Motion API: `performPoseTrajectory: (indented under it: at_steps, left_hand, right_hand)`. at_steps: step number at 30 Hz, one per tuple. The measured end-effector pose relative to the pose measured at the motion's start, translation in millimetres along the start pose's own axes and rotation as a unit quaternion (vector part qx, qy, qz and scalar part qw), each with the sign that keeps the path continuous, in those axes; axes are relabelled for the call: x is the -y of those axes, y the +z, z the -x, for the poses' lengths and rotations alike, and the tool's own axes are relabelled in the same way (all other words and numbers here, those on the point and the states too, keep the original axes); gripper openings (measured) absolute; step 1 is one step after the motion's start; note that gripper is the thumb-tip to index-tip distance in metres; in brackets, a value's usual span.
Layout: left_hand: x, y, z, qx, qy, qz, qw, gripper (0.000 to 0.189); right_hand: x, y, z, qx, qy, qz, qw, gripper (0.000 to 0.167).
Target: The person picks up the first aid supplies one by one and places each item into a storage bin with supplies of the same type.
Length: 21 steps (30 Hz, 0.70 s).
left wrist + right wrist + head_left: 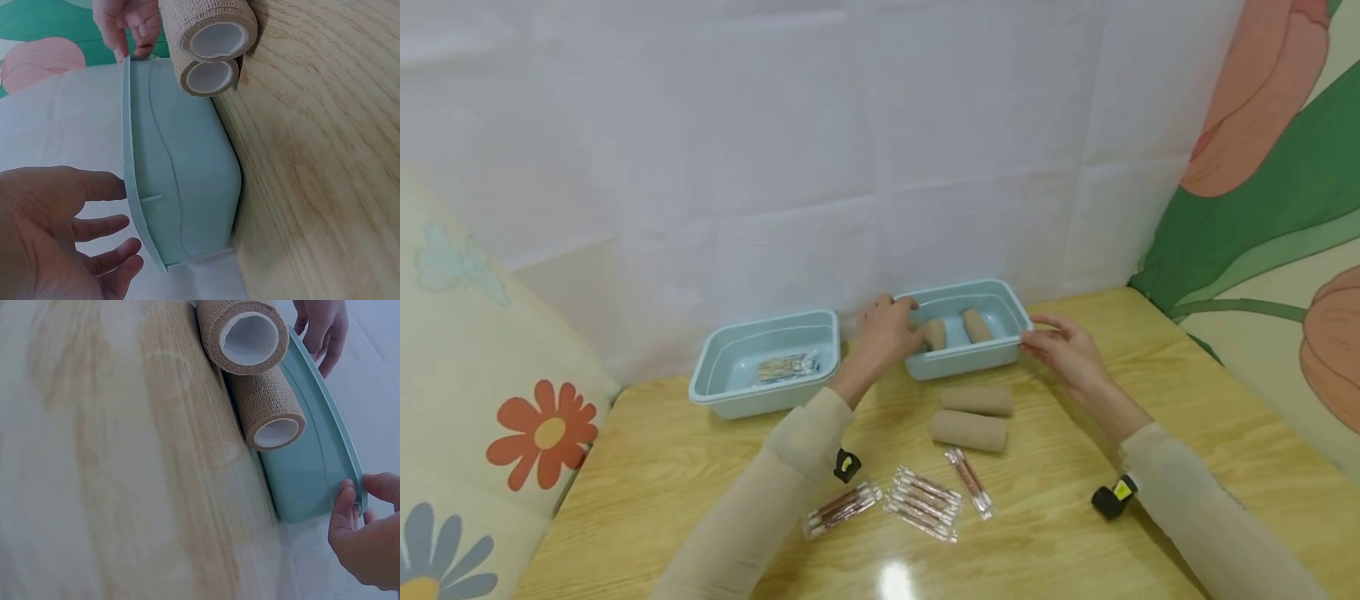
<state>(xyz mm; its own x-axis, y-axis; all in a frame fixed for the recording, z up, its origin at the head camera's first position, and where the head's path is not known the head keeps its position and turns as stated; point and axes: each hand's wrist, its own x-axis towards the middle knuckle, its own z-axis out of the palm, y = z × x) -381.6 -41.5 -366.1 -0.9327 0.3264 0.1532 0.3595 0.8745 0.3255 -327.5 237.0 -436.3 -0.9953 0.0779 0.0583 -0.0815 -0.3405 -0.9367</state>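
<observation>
"What carries it all?"

"A yellow wood-grain table (1037, 546); glare whitens a spot at its near edge; toward its far side stand the left basket (737, 407) and the right basket (962, 363), both pale blue, a gap between them."

"And nearer?"

"Two tan, white-cored rolls on their sides, just near of the right basket; the far roll (976, 400) and the near roll (968, 431) lie side by side, pointing left to right."

"Nearer still?"

"Clear-wrapped swabs, brown in the middle; a left bundle (844, 507), a fanned middle group (922, 504) and a right packet (969, 483), slanted differently."
</observation>
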Motion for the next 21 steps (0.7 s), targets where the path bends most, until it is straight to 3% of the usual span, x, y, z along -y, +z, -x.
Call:
performPoseTrajectory:
  at_steps: [14, 21]
  left_hand:
    - [8.5, 2.4, -2.5, -0.004, -0.007, -0.038, 0.9993, 0.036]
    - [14.6, -2.2, 6.1, -0.037, -0.002, -0.036, 0.9987, 0.036]
  right_hand:
    - [-4.6, 7.5, -7.8, 0.007, 0.004, 0.013, 0.9999, 0.052]
    - [-11.2, 15.2, -12.6, 0.016, 0.002, 0.010, 0.9998, 0.050]
